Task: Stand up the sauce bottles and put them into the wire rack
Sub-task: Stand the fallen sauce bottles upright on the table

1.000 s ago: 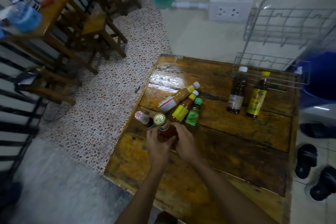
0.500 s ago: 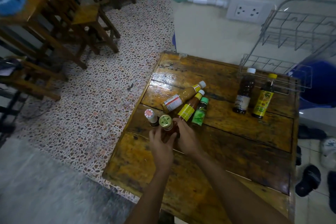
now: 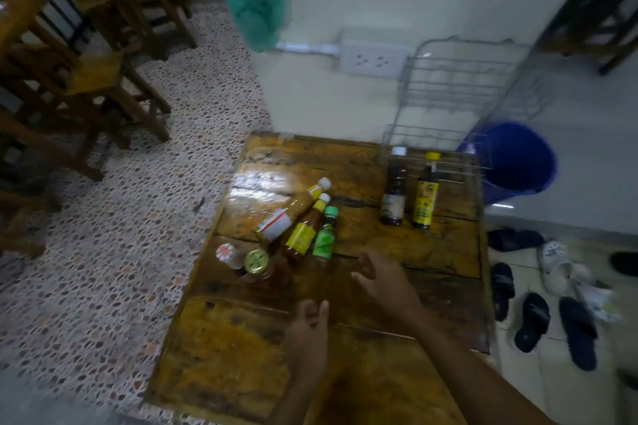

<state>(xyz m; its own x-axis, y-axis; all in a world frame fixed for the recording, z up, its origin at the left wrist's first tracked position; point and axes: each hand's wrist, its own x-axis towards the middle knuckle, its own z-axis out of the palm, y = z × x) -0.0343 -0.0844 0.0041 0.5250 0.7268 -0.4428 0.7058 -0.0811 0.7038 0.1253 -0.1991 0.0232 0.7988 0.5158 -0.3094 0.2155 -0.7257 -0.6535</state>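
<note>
Wooden table [image 3: 345, 373] bearing: three sauce bottles [image 3: 303, 221] lying flat mid-table; four standing, two [image 3: 247, 262] near the left edge, two [image 3: 409, 191] before the wire rack [image 3: 459, 93]. Left hand [image 3: 307, 331] and right hand [image 3: 383, 278] are hovering, fingers loose, gripping nothing.

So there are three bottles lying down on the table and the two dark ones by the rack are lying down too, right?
Not quite. In the head view the two dark bottles by the rack stand upright. Three bottles do lie on the table.
</note>
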